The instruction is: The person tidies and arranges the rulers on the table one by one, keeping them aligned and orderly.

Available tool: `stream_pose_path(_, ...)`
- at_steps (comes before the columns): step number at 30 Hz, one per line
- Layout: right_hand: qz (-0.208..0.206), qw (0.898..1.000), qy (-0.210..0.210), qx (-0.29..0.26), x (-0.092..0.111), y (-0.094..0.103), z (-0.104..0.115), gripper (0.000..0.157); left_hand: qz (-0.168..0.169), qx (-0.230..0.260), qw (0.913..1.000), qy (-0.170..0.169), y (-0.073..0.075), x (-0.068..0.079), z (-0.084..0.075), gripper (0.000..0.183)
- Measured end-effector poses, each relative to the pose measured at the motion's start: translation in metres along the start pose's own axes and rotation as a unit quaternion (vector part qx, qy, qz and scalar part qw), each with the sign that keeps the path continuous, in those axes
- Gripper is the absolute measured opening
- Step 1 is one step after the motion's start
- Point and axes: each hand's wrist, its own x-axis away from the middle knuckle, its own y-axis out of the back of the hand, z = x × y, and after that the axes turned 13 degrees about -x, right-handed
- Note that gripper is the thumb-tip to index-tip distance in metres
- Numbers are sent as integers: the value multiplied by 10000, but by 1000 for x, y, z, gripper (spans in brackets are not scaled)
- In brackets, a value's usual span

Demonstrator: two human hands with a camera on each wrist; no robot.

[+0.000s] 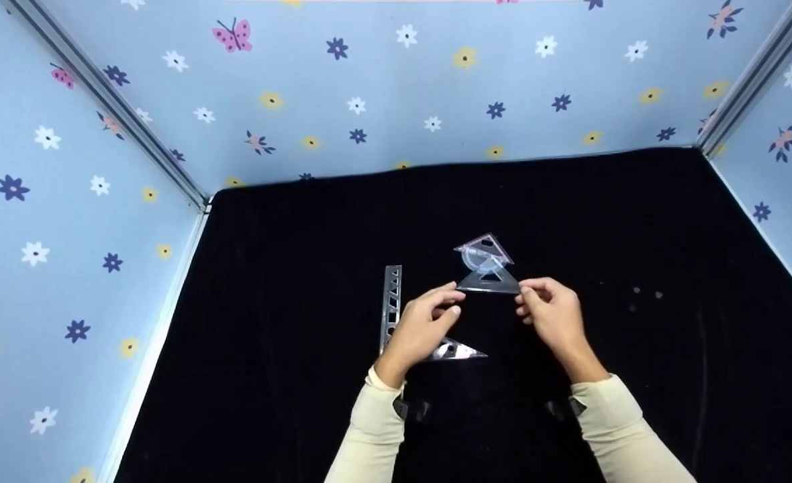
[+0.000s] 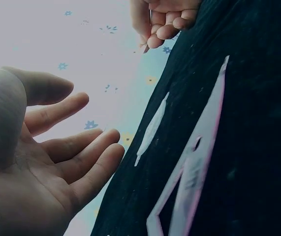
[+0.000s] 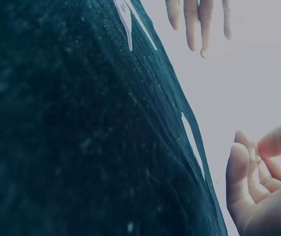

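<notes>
Clear triangle [image 1: 480, 282] was held by the right hand [image 1: 554, 312], which pinched its corner at 4 o'clock between thumb and index finger, with the other fingers curled beneath. Its long straight edge faced 6 o'clock, toward the person, and its peak pointed to 12.

The left hand [image 1: 429, 322] was at the triangle's 8 o'clock, thumb apart and fingers loosely spread, with nothing seen in its grasp. Its index fingertip was right by the triangle's left corner; whether the two touched, I could not tell.

Just beyond, at 12 o'clock, a round-edged protractor [image 1: 482, 259] overlapped the clear triangle's peak in the head view, though contact between them could not be made out. Past it, also at 12, was a pink-edged triangle [image 1: 500, 251], partly overlapped by the protractor.

Between 8 and 9 o'clock, a ruler [image 1: 386, 308] with cut-out shapes lay lengthwise on the black tabletop [image 1: 268, 302], its near end partly behind the left hand. Toward 7, a long triangle [image 1: 466, 351] was partly covered by that hand, its sharp tip pointing to 3.

Farther out, a pale blue wall [image 1: 369, 67] with flowers and butterflies rose at 12.
</notes>
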Motion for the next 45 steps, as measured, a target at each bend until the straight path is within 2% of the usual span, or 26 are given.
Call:
stream_pose_path(8, 113, 9998, 39, -128, 4, 9, -10, 15, -94, 112, 9999, -53, -6, 6, 4, 26)
stream_pose_path(16, 200, 9995, -33, -236, 11, 18, -10, 16, -180, 298, 9992, -182, -11, 7, 5, 25)
stream_pose_path(23, 248, 9986, -41, -474, 13, 22, -6, 16, 19, 522, 9986, -36, -5, 8, 0, 26)
stream_pose_path(28, 226, 9981, -52, -565, 15, 26, -6, 15, 89, 806, 9967, 21, -11, 8, 5, 26)
stream_pose_path(35, 250, 9973, -86, -692, 15, 30, -5, 16, -58, 574, 9982, -158, -19, 9, 3, 22)
stream_pose_path(45, 239, 9971, -52, -725, 18, 39, -8, 19, 180, 424, 9983, -366, -29, 9, 0, 24)
